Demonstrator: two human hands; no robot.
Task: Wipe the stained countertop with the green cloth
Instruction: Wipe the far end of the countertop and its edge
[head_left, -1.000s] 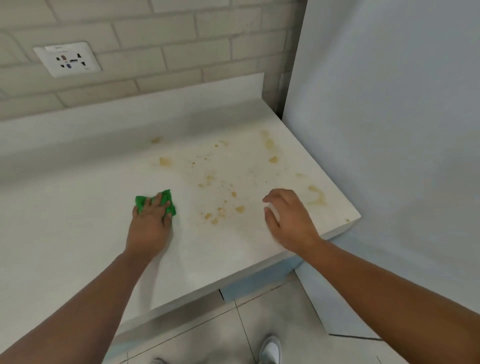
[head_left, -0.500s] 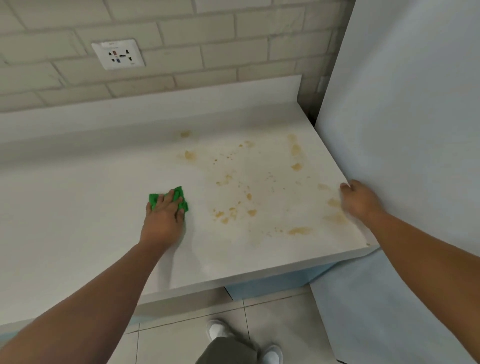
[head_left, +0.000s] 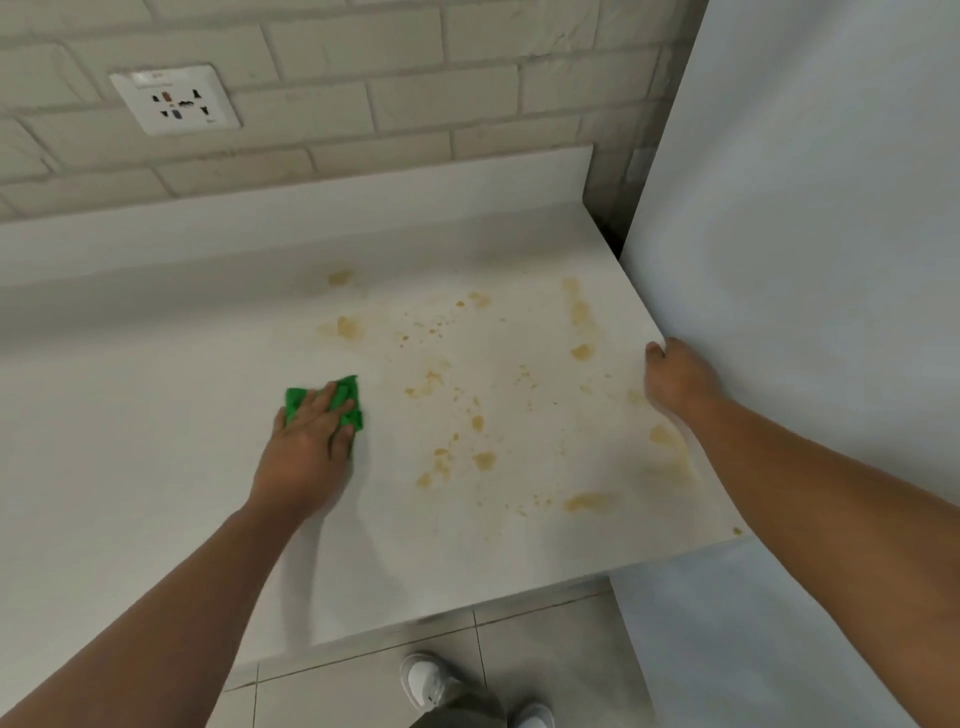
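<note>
The white countertop (head_left: 156, 415) carries yellow-brown stains (head_left: 483, 457) scattered over its right half. A small crumpled green cloth (head_left: 347, 395) lies on the counter just left of the stains. My left hand (head_left: 306, 447) lies flat on top of it with fingers stretched out, pressing it down, and the cloth sticks out past my fingertips. My right hand (head_left: 675, 379) rests on the counter's right edge against the tall white panel (head_left: 805, 260), its fingers loosely curled and holding nothing.
A brick-tile wall with a white power socket (head_left: 174, 101) rises behind the low backsplash (head_left: 311, 208). The counter's front edge drops to a tiled floor (head_left: 363, 686), where my white shoes (head_left: 426, 680) show.
My right hand moved from the counter's front middle to its right edge by the panel. My left hand stays pressed on the green cloth, in about the same spot.
</note>
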